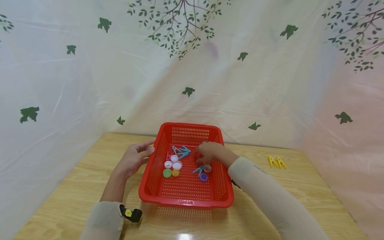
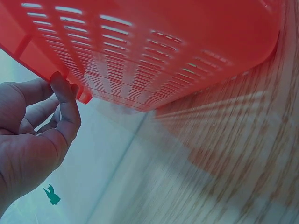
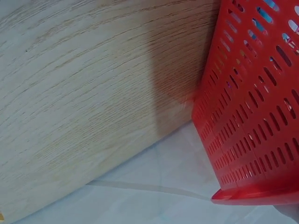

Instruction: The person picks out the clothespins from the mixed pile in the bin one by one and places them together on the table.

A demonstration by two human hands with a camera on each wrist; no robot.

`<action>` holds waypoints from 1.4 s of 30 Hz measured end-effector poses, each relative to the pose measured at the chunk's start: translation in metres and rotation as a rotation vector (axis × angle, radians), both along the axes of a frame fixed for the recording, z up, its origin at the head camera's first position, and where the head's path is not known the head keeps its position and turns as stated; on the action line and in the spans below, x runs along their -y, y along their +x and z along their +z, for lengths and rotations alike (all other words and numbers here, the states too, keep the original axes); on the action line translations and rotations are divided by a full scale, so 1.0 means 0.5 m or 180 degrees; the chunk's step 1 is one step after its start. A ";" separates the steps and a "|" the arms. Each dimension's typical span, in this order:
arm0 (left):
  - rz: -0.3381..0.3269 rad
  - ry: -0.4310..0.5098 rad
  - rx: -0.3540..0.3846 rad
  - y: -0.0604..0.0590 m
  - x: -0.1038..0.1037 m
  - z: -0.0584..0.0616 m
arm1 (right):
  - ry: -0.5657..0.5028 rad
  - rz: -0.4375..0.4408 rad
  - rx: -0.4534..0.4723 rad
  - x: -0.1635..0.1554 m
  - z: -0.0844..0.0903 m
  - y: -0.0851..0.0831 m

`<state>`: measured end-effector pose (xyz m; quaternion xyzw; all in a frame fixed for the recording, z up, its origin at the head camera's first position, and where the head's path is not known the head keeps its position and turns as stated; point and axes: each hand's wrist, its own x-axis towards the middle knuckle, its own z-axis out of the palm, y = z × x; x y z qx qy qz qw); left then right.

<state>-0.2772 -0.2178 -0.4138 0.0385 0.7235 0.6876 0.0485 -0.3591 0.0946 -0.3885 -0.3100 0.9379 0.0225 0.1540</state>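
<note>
A red plastic basket (image 1: pixel 186 202) with slotted walls stands on the table. My left hand (image 1: pixel 135 158) holds its left rim, thumb and fingertips at the edge in the left wrist view. My right hand (image 1: pixel 210 152) reaches inside, fingers pointing down near the right part of the floor; whether they hold anything is hidden. Beside it lie a blue clothespin (image 1: pixel 199 170), a clear pinkish cap (image 1: pixel 207 168) and a purple cap (image 1: pixel 203 177). To the left are several blue clothespins (image 1: pixel 182 152), a pink clothespin (image 1: pixel 169 155), white caps (image 1: pixel 168 164), a green cap (image 1: pixel 167 173) and a yellow cap (image 1: pixel 175 173).
Two yellow clothespins (image 1: pixel 276 162) lie on the wooden table (image 1: pixel 258 196), right of the basket. A pale sheet (image 1: pixel 156 83) with leaf patterns hangs behind and at both sides of the table.
</note>
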 end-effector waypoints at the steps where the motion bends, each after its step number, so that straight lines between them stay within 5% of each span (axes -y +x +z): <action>1: -0.0001 0.0001 -0.0003 0.000 0.000 -0.001 | -0.0035 0.0055 0.0019 0.000 -0.002 0.000; 13: -0.0004 0.0019 -0.0010 0.003 -0.003 -0.002 | -0.0426 0.0558 0.0206 0.000 -0.006 0.008; 20: 0.0003 -0.0007 -0.0014 0.003 -0.002 -0.007 | -0.0284 0.0398 -0.0018 0.004 -0.009 0.010; 35: -0.0003 -0.0039 -0.0005 0.000 -0.004 -0.001 | -0.0365 0.0416 0.0357 -0.001 -0.008 0.007; 42: 0.0016 -0.0072 0.0003 0.003 -0.002 0.002 | -0.0368 0.0382 0.0051 0.007 -0.005 0.009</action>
